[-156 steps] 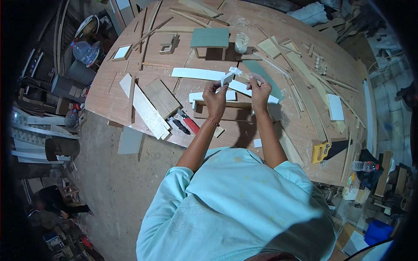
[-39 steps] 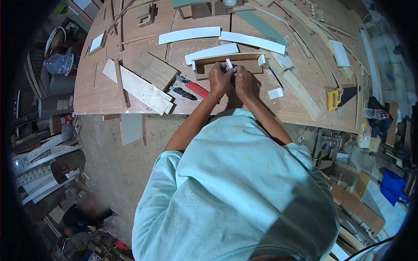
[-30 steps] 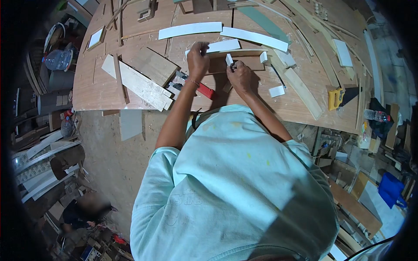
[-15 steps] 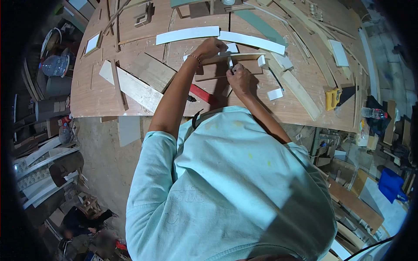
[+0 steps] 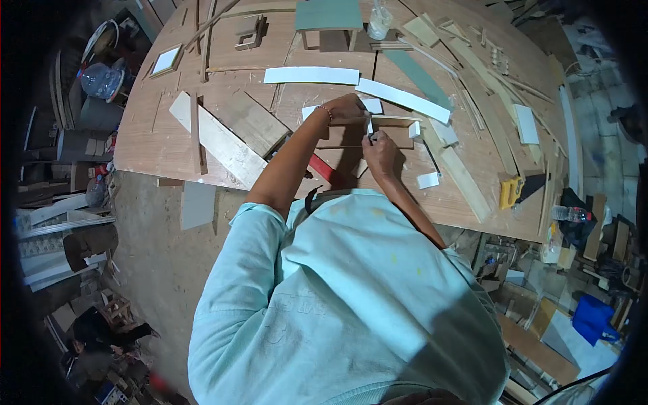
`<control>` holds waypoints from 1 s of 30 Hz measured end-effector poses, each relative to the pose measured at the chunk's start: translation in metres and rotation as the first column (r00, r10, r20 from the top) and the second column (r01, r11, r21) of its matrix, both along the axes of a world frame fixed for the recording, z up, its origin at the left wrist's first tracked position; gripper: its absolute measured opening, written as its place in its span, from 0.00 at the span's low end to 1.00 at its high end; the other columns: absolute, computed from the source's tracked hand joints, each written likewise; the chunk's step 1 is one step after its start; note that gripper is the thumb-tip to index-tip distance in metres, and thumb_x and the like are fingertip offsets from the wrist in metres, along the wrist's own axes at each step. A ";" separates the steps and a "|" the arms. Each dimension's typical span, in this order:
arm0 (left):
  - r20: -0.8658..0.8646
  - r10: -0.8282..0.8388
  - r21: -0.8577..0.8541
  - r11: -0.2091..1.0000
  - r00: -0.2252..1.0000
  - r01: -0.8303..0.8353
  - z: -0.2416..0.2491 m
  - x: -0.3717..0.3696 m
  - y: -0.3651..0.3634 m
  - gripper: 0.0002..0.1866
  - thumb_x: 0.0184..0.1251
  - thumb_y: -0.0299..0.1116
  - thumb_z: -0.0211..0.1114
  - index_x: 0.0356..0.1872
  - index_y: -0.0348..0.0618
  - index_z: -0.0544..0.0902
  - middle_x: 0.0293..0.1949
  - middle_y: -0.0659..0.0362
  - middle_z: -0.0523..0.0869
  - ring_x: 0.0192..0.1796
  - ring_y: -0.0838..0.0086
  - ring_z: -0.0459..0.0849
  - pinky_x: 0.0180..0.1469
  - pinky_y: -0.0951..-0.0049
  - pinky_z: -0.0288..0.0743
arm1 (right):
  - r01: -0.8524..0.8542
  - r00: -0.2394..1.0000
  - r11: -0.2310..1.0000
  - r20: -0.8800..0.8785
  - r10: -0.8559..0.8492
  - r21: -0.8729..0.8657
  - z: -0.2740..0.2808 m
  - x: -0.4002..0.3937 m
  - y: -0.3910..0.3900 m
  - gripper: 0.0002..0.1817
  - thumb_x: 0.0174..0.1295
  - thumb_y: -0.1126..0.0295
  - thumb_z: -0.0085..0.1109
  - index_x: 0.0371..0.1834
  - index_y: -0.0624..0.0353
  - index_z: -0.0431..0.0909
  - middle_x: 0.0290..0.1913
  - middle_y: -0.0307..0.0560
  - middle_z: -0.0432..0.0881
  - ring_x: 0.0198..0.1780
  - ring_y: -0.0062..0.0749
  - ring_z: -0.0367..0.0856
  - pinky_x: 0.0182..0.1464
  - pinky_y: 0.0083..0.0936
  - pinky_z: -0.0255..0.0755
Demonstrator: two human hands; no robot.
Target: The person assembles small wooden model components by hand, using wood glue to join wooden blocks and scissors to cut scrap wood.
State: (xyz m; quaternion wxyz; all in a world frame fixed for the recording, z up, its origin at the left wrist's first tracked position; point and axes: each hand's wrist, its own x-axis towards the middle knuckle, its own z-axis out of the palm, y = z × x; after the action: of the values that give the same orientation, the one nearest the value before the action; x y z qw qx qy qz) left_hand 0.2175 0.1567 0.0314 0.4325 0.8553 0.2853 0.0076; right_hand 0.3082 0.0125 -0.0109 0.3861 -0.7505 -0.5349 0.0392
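Note:
A thin wooden strip [image 5: 395,121] stands on edge across the workbench, with a small white block [image 5: 414,129] at its right end. Another small white block [image 5: 369,126] sits against its middle. My left hand [image 5: 346,108] is closed at the strip's upper edge, left of the middle block. Just below that block, my right hand [image 5: 382,154] is pinched around something small and dark that I cannot make out. A narrow brown strip [image 5: 399,147] lies in front of the standing one. Behind my hands are two long white curved pieces [image 5: 311,75], end to end.
A yellow-handled saw [image 5: 511,192] lies at the right edge of the workbench [image 5: 145,145]. A red tool [image 5: 321,166] is near my left forearm. Long boards [image 5: 219,142] lie to the left, and a green-topped stand [image 5: 329,15] is at the back. A person [image 5: 101,331] is at lower left.
The view has shifted, so the bench sits lower in the picture. My hands stay at the wooden strip in nearly the same pose.

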 end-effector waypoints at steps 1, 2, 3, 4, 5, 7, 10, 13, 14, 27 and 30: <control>-0.012 0.016 -0.038 0.999 1.000 -0.016 0.002 -0.002 -0.001 0.21 0.49 0.44 0.57 0.33 0.32 0.79 0.27 0.47 0.81 0.29 0.67 0.78 0.37 0.68 0.70 | 0.003 1.000 1.000 0.003 -0.003 -0.003 0.001 -0.001 -0.001 0.11 0.41 0.68 0.60 0.19 0.66 0.71 0.20 0.57 0.74 0.24 0.50 0.74 0.28 0.38 0.67; -0.026 0.030 -0.076 0.997 0.999 -0.032 0.004 -0.003 -0.002 0.23 0.49 0.46 0.57 0.35 0.32 0.78 0.29 0.47 0.81 0.31 0.66 0.78 0.39 0.68 0.70 | -0.003 1.000 1.000 -0.028 0.002 -0.027 0.002 0.000 -0.001 0.11 0.41 0.68 0.60 0.18 0.66 0.71 0.19 0.57 0.74 0.24 0.50 0.74 0.28 0.38 0.67; -0.023 0.026 -0.078 0.997 0.999 -0.028 0.006 -0.003 -0.003 0.23 0.49 0.46 0.57 0.35 0.32 0.78 0.29 0.47 0.81 0.31 0.66 0.78 0.39 0.68 0.70 | -0.008 0.998 0.999 -0.060 0.005 -0.051 0.002 0.000 0.000 0.11 0.41 0.68 0.60 0.17 0.66 0.70 0.19 0.56 0.74 0.24 0.50 0.74 0.27 0.37 0.67; -0.046 0.027 -0.060 0.998 0.999 -0.030 0.009 -0.002 -0.003 0.23 0.49 0.46 0.57 0.36 0.33 0.78 0.30 0.47 0.81 0.32 0.66 0.78 0.40 0.68 0.70 | -0.009 0.999 0.999 -0.046 0.007 -0.046 -0.002 0.001 0.001 0.11 0.42 0.69 0.60 0.17 0.65 0.71 0.18 0.56 0.74 0.24 0.50 0.74 0.27 0.36 0.67; -0.068 0.028 -0.041 0.999 0.997 -0.030 0.010 -0.001 -0.003 0.23 0.48 0.46 0.58 0.37 0.35 0.79 0.31 0.47 0.81 0.33 0.65 0.79 0.41 0.69 0.70 | -0.004 0.999 0.999 -0.044 0.002 -0.047 -0.004 0.001 0.001 0.11 0.42 0.69 0.60 0.17 0.65 0.71 0.18 0.56 0.74 0.24 0.50 0.74 0.27 0.36 0.67; -0.079 0.014 -0.065 0.998 0.997 -0.019 0.010 0.001 -0.001 0.23 0.48 0.46 0.58 0.38 0.36 0.79 0.32 0.48 0.81 0.34 0.66 0.78 0.42 0.69 0.69 | -0.024 0.999 0.992 -0.040 0.019 -0.122 -0.003 0.001 0.001 0.10 0.46 0.68 0.57 0.20 0.66 0.71 0.23 0.58 0.75 0.27 0.51 0.75 0.31 0.38 0.69; -0.112 0.030 -0.078 0.996 0.993 -0.039 0.009 0.001 -0.003 0.24 0.47 0.47 0.58 0.38 0.34 0.78 0.33 0.49 0.81 0.35 0.66 0.78 0.42 0.69 0.69 | -0.011 0.998 0.993 -0.059 0.004 -0.117 -0.007 0.002 0.003 0.10 0.44 0.68 0.58 0.19 0.66 0.71 0.22 0.57 0.75 0.26 0.50 0.75 0.30 0.37 0.68; -0.102 0.022 -0.048 0.998 0.995 -0.027 0.012 0.000 -0.003 0.24 0.47 0.46 0.59 0.38 0.33 0.78 0.33 0.48 0.81 0.34 0.67 0.78 0.42 0.70 0.69 | -0.011 0.997 0.999 -0.079 0.007 -0.053 -0.003 0.000 0.002 0.11 0.43 0.69 0.59 0.18 0.65 0.70 0.19 0.55 0.74 0.24 0.49 0.74 0.27 0.36 0.67; -0.103 0.015 -0.049 0.999 0.995 -0.021 0.014 0.000 -0.004 0.24 0.47 0.46 0.59 0.38 0.33 0.78 0.33 0.48 0.81 0.34 0.67 0.78 0.42 0.70 0.69 | -0.023 0.994 0.999 -0.112 0.017 -0.048 0.001 -0.001 0.001 0.11 0.44 0.69 0.59 0.17 0.66 0.70 0.19 0.56 0.74 0.24 0.49 0.74 0.27 0.36 0.67; -0.076 0.024 -0.029 0.999 0.997 -0.026 -0.003 0.004 0.005 0.20 0.47 0.41 0.61 0.36 0.33 0.79 0.31 0.51 0.81 0.32 0.69 0.78 0.41 0.71 0.70 | -0.043 0.995 0.990 -0.090 0.031 -0.133 0.003 0.000 0.002 0.09 0.45 0.70 0.57 0.22 0.66 0.71 0.25 0.59 0.75 0.30 0.50 0.75 0.32 0.37 0.69; -0.079 -0.016 -0.049 0.999 0.997 0.012 -0.001 0.005 0.006 0.20 0.47 0.41 0.61 0.36 0.33 0.79 0.32 0.51 0.81 0.32 0.69 0.78 0.40 0.72 0.70 | -0.037 0.995 0.990 -0.094 0.024 -0.138 0.002 -0.001 0.002 0.09 0.45 0.70 0.57 0.23 0.65 0.71 0.25 0.59 0.74 0.30 0.50 0.75 0.31 0.38 0.69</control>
State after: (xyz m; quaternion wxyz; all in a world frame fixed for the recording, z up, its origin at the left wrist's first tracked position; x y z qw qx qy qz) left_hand 0.2220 0.1624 0.0309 0.4414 0.8463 0.2961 -0.0362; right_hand 0.3075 0.0142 -0.0085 0.3563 -0.7647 -0.5240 0.1170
